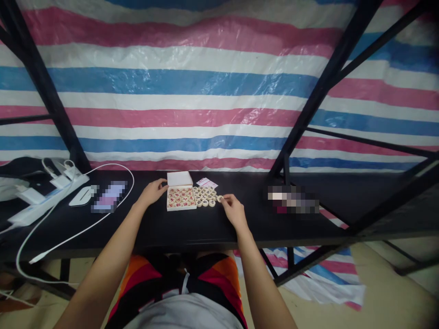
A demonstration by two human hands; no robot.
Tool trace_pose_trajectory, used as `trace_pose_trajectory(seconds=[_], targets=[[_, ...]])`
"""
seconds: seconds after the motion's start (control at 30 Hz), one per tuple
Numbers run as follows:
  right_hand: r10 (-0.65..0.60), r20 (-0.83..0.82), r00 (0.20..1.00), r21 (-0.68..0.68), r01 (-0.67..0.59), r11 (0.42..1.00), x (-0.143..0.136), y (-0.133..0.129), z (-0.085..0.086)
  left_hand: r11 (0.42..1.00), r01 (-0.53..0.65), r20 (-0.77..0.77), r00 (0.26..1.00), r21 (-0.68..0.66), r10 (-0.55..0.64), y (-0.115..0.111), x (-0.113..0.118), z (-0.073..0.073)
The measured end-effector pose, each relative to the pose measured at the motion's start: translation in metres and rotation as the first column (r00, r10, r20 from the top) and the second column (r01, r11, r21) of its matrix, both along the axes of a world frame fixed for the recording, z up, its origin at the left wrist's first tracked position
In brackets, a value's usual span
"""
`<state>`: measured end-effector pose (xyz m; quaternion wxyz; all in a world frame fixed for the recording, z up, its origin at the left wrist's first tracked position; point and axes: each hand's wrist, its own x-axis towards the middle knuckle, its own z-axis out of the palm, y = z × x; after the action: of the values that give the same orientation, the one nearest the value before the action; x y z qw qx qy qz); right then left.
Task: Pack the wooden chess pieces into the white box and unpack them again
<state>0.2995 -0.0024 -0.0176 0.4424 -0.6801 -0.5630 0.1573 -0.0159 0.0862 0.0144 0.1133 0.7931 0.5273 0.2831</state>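
Note:
A white box [181, 209] with its lid [179, 178] folded back stands on the black table, holding several round pieces with red characters. Right beside it, several round pieces with dark characters [205, 203] lie grouped together. At the right edge of that group my right hand [233, 210] pinches one pale round piece [220, 198] between thumb and fingers. My left hand [153, 191] is at the box's left side, fingers bent and apart near the lid's corner, with nothing in them. A pink and white card [207, 183] lies behind the loose pieces.
On the left of the black table [147, 233] are a white power strip [51, 194] with plugs, a looping white cable [82, 233], a white flat item [81, 196] and a blurred object [109, 197]. Another blurred object [293, 199] lies right. Black metal posts frame a striped sheet [185, 105].

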Motion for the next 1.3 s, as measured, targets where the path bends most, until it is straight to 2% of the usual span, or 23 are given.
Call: trace_pose_trajectory(seconds=[0.17,0.27,0.53,0.87,1.13,1.3], targets=[[-0.066,0.364,0.929,-0.029,0.083,0.996,-0.004,-0.006,-0.010,0.989,0.047,-0.045,0.998,-0.142,-0.054,0.006,-0.001,-0.013],[-0.068,0.452,0.889,-0.030,0.092,0.995,-0.008,-0.005,-0.010,0.987,0.073,-0.057,0.995,-0.142,-0.081,0.004,0.005,-0.016],[-0.015,0.448,0.894,-0.053,0.043,0.998,-0.001,-0.002,-0.015,0.989,0.079,-0.072,0.993,-0.129,-0.089,0.004,0.006,-0.017],[0.019,0.336,0.942,-0.095,0.013,0.995,-0.001,-0.003,-0.012,0.988,0.045,-0.119,0.991,-0.147,-0.063,0.001,0.009,-0.015],[0.029,0.362,0.932,-0.082,0.001,0.997,-0.002,-0.004,-0.013,0.988,0.033,-0.133,0.990,-0.148,-0.053,0.000,0.011,-0.014],[0.046,0.312,0.949,-0.081,-0.022,0.996,0.008,0.007,-0.017,0.988,0.070,-0.117,0.989,-0.135,-0.086,-0.002,0.011,-0.012]])
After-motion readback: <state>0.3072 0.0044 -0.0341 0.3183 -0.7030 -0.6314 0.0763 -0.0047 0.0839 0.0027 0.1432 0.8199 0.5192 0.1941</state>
